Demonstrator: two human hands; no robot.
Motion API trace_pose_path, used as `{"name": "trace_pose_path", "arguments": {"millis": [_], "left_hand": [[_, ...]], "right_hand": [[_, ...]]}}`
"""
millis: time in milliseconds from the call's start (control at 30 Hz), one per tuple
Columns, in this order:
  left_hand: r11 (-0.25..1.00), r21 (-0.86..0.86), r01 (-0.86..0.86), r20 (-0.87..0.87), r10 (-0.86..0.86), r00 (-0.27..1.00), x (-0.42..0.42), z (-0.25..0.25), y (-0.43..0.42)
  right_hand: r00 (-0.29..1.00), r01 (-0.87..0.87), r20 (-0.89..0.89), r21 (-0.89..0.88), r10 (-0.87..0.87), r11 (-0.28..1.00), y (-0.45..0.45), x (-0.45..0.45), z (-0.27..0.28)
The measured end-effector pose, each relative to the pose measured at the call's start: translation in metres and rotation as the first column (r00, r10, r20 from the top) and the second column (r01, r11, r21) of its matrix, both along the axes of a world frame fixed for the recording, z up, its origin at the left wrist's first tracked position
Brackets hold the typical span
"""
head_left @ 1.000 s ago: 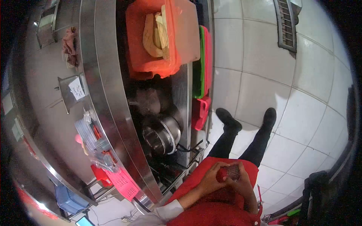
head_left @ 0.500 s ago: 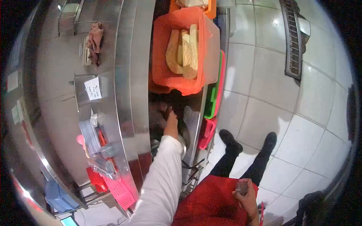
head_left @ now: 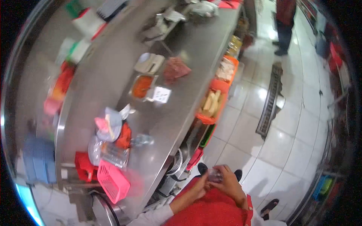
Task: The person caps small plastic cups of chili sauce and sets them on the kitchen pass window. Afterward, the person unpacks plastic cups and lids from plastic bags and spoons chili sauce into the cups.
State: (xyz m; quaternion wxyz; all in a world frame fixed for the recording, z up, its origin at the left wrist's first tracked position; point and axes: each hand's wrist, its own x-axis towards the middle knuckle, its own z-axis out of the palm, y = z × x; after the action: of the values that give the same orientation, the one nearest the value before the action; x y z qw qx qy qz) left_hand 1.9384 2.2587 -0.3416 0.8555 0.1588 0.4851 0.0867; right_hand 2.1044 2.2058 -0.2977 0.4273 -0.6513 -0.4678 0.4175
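In front of the red apron (head_left: 211, 209), my two hands meet around a small, greyish, see-through object (head_left: 215, 176); blur hides its exact kind. My right hand (head_left: 229, 185) is closed round its right side and top. The fingers of my left hand (head_left: 201, 187) are bent against its left and lower side. To the left runs the steel counter (head_left: 166, 124). Beyond my hands, an orange bin (head_left: 206, 119) with pale, peeled, long vegetable pieces (head_left: 212, 102) stands on the shelf below the counter.
On the counter are a pink basket (head_left: 115, 184), bagged items (head_left: 113, 152), a steel pan of orange sauce (head_left: 142, 87), a white note (head_left: 161, 95) and a pinkish-brown cloth-like piece (head_left: 176, 69). A floor drain (head_left: 269, 103) crosses the tiles. Another person (head_left: 285, 24) stands farther off.
My left hand has come out from the under-counter shelf to meet my right hand at the small object. The view has swung up and back, showing more counter.
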Motion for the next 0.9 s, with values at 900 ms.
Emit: {"name": "trace_pose_path", "arguments": {"millis": [900], "left_hand": [[0.363, 0.927, 0.100, -0.368, 0.819, 0.439, -0.164, -0.036, 0.214]], "right_hand": [[-0.246, -0.966, 0.876, -0.183, 0.415, -0.185, 0.406, -0.214, 0.054]]}}
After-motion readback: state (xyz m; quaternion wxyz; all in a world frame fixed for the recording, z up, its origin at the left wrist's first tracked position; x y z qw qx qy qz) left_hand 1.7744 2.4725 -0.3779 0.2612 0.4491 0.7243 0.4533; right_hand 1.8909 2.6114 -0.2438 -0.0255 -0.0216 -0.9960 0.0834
